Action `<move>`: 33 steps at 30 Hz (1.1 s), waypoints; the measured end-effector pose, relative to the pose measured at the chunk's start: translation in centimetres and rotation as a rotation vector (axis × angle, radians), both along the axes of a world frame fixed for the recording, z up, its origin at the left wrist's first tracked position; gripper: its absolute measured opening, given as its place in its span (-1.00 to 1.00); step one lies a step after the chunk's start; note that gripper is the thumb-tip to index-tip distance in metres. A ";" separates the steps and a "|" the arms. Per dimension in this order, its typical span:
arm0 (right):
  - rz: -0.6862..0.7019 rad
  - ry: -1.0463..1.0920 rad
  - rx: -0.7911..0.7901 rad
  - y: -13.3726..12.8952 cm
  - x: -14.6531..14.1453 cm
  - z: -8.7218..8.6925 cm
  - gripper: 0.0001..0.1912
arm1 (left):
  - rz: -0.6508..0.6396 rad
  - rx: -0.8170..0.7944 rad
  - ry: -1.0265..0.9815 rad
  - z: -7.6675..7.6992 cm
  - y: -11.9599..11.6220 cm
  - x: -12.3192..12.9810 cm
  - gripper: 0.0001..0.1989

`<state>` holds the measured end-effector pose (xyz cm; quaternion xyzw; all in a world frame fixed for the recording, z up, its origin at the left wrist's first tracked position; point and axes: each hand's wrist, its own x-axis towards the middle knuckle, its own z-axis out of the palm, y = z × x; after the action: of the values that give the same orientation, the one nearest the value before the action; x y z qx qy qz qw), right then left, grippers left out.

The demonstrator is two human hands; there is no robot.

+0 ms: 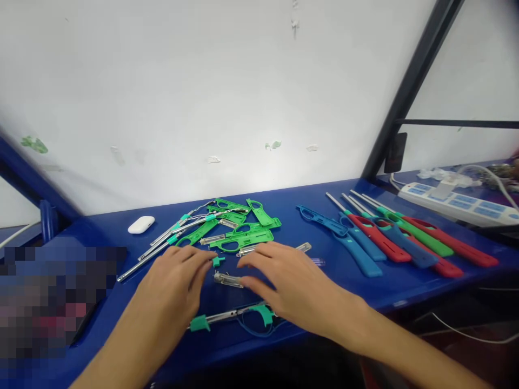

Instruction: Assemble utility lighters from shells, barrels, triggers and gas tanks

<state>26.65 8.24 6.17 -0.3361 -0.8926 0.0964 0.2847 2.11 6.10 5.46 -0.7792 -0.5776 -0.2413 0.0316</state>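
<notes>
In the middle of the blue table, my left hand [178, 273] pinches a small teal plastic piece [218, 261] at its fingertips. My right hand [294, 283] is spread, thumb and fingers apart. Its thumb tip is at the end of a clear fuel tank [228, 279] that lies between the hands; whether it touches cannot be made out. Below them lies a metal lighter tube [223, 316] with a teal collar [200, 323] and a teal trigger [264, 313]. A blue lighter shell [253, 329] lies at that trigger, partly hidden by my right hand.
Green handle shells [247, 239] and several metal tubes [152, 254] lie behind my hands. Assembled lighters [381, 237] in red, blue and green lie at right, near a power strip [458, 202]. A white earbud case [141, 225] sits at left, before the wall [203, 108].
</notes>
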 end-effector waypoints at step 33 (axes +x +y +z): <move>-0.413 0.192 -0.056 2.8 11.7 6.5 -0.76 | -0.196 -0.574 0.206 2.5 7.4 13.1 -0.77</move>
<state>38.37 11.03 12.64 -0.5087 -0.7706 0.0926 0.3727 15.25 13.49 7.96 -0.8287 -0.5379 0.0098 -0.1545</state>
